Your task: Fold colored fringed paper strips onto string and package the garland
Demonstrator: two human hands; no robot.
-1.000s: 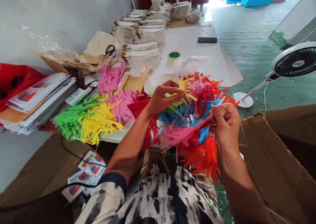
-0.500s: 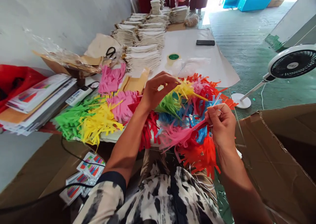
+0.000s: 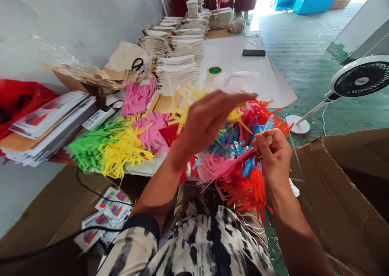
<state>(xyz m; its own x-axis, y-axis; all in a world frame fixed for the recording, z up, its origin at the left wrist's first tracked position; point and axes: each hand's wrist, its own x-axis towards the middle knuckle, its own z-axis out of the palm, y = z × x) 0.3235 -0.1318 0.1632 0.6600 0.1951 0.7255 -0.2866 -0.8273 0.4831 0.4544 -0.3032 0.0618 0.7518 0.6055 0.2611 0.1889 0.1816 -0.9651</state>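
Note:
My left hand (image 3: 209, 120) is blurred above the heap, fingers together on a yellow paper fringe (image 3: 187, 105) that rises with it. My right hand (image 3: 273, 156) pinches the end of a pink paper fringe (image 3: 221, 168) stretching across the pile. Under both hands lies a mass of blue (image 3: 234, 146) and red-orange fringes (image 3: 249, 191). Further left, green (image 3: 89, 148), yellow (image 3: 126, 150) and pink fringes (image 3: 148, 132) spread over the table.
Stacks of cream paper bundles (image 3: 178, 69) stand behind the heap, beside scissors (image 3: 137, 65), a tape roll (image 3: 214, 72) and a phone (image 3: 253, 53) on a white sheet (image 3: 243, 79). Printed packets (image 3: 51, 122) lie left, an open cardboard box (image 3: 337, 187) right, a fan (image 3: 360, 81) beyond.
My left hand has swung up and to the right, its fingers straighter, and the yellow fringe has lifted with it. My right hand has barely moved.

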